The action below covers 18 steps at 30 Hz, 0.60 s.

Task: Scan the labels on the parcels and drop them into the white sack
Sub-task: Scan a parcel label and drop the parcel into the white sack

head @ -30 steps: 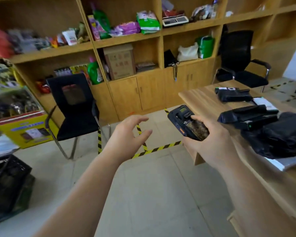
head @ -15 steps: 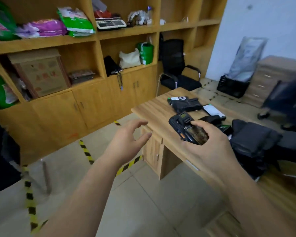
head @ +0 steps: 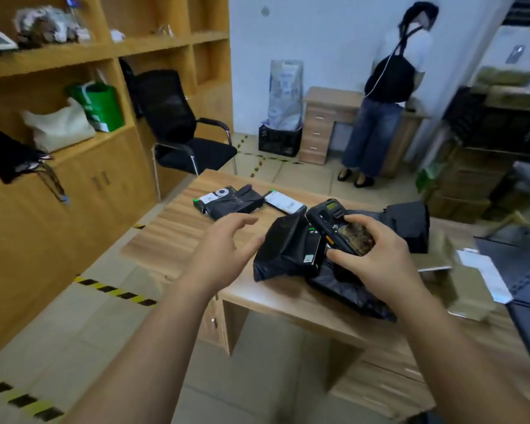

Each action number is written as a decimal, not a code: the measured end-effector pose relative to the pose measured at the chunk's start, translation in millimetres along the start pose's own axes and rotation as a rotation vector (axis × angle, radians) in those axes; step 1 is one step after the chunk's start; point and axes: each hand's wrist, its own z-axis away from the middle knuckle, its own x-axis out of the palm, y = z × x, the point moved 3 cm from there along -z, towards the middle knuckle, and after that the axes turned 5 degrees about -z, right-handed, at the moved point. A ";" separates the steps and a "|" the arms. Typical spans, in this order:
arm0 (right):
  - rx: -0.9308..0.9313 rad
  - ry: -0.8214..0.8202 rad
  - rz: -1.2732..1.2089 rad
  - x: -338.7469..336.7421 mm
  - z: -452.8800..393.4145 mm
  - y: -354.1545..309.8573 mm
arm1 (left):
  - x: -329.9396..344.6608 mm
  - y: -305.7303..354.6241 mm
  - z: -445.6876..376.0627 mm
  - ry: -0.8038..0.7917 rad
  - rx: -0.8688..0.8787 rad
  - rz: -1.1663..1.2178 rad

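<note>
Since the earlier frame, both hands have advanced from open floor space to a position above the wooden desk [head: 178,237], and the view has turned toward the desk.

Parcels: a black poly-bag parcel [head: 283,249] lies at the near desk edge, propped against further black bags. A second black parcel [head: 230,201], carrying a white label, lies farther back on the desk, with a white-labelled flat parcel [head: 283,202] just beside it.

Right hand [head: 377,261]: fingers curled round a handheld scanner [head: 338,228], held above the near parcel, display end pointing away from the person.

Left hand [head: 224,255]: fingers spread and relaxed, holding nothing, just beside the near parcel's left edge.

Step in hand: reaching for a parcel, judged as preparation for scanning. No label on the near parcel faces the scanner clearly; the next move likely calls for gripping the bag and turning its label toward the scanner.

White sack: not identifiable in view.

Surroundings: wooden shelving [head: 104,53], a black chair [head: 181,133], and a person [head: 389,96] standing at a far cabinet.
</note>
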 end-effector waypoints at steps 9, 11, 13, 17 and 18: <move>0.086 0.004 -0.089 42.4 -97.4 51.6 | 50.7 -44.0 -100.2 -0.089 -0.001 -0.027; 0.097 0.015 -0.097 48.5 -129.2 66.8 | 63.5 -49.5 -133.7 -0.095 -0.010 -0.036; 0.104 0.017 -0.082 51.6 -162.8 82.1 | 77.3 -53.0 -169.3 -0.099 -0.015 -0.035; 0.125 0.019 -0.055 50.8 -222.8 112.3 | 111.5 -55.8 -230.9 -0.148 -0.035 -0.058; 0.134 0.015 -0.049 51.4 -235.6 120.4 | 121.4 -58.6 -244.1 -0.161 -0.047 -0.054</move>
